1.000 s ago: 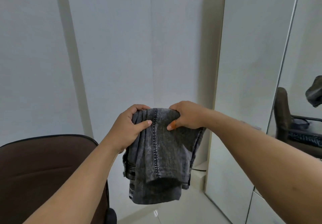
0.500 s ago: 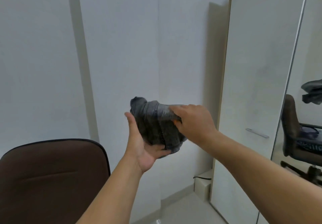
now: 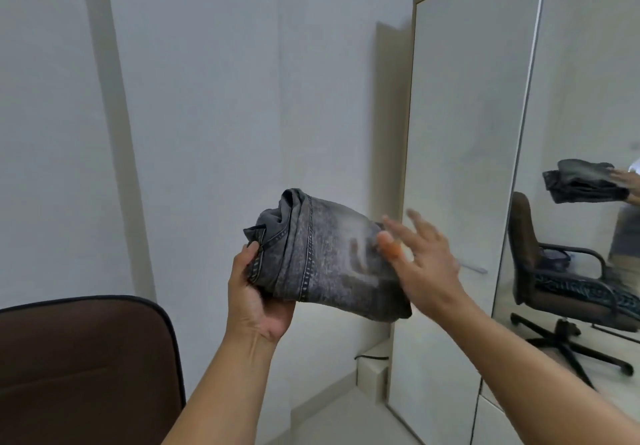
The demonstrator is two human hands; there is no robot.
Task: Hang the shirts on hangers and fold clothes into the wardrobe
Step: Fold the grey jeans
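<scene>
Denim, grey and folded thick (image 3: 322,257), sits gripped in left hand (image 3: 258,301); right hand (image 3: 426,264), blurred, fingers spread.

Faded grey denim jeans (image 3: 325,264), matt brown chair (image 3: 86,368), glossy mirror (image 3: 581,115).

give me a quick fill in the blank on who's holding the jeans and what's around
The folded grey jeans are gripped from below by the ____ hand.
The right hand has its fingers ____ beside the jeans.
The chair back at lower left is ____ in colour.
The mirror reflects a swivel ____.

Missing words: left; spread; brown; chair
</scene>
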